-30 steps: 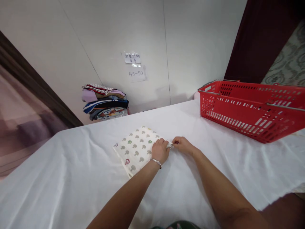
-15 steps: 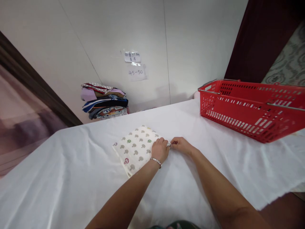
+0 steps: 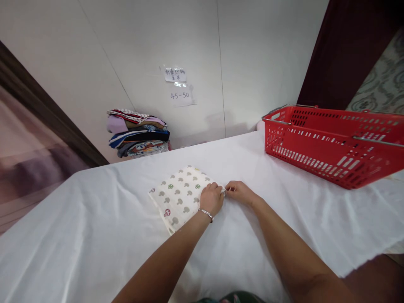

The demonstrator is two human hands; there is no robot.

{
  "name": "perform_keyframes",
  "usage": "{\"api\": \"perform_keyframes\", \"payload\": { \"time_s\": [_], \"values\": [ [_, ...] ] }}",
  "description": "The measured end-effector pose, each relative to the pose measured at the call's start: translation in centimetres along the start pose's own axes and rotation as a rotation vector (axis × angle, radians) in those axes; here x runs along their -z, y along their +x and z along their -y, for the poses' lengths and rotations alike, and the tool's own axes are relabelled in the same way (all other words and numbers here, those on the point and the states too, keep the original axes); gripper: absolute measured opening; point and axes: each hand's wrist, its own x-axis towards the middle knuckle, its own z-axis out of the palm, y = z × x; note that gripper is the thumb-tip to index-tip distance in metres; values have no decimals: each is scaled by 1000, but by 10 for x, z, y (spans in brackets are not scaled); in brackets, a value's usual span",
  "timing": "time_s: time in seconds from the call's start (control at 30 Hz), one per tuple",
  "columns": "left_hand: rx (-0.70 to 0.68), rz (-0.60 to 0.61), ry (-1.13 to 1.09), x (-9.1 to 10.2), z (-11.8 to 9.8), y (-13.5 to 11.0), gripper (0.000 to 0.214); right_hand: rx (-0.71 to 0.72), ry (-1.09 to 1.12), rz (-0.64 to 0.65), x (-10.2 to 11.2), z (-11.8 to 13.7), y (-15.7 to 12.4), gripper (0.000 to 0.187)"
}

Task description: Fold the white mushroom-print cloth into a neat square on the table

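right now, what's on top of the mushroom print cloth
The left hand rests on the cloth near its right corner, the forearm over its near edge. What they cover cannot be seen.

A creased white sheet covers the table; on it lie a mushroom-print cloth near the middle and, rightward, a red basket.

The left hand lies palm-down beside the right hand, which seems pinched.
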Motion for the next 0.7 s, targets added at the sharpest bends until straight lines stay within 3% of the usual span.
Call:
{"api": "perform_keyframes", "payload": {
  "time_s": [0.27,0.7],
  "values": [
    [11,11,8,1,-1,0,12,-14,-152,-39,-1,13,-3,8],
    [44,19,-159,4,8,-3,16,-35,-140,6,2,10,-4,7]
  ]
}}
